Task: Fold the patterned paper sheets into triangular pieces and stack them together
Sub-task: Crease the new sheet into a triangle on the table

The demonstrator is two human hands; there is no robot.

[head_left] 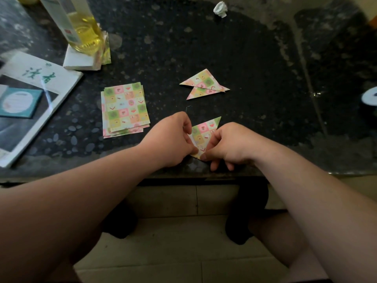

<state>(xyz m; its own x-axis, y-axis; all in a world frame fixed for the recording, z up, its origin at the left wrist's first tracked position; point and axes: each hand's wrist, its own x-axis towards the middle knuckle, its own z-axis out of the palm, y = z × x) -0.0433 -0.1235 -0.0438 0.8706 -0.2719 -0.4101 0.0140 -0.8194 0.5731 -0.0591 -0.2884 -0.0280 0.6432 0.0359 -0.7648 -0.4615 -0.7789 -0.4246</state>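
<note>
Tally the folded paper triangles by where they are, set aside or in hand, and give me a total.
Triangles set aside: 2
Triangle in hand, pinched by left hand and right hand: 1
Total: 3

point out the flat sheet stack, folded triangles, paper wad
flat stack of patterned paper sheets (125, 110), head view, top sheet's middle
two folded patterned paper triangles (202, 81), head view, upper triangle's centre
crumpled white paper wad (220, 9), head view, middle

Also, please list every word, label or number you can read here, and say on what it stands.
"读者": green brush characters on the white magazine cover.
bottle label: print too blurred to read.
teal card lying on the magazine: print too blurred to read.
</note>
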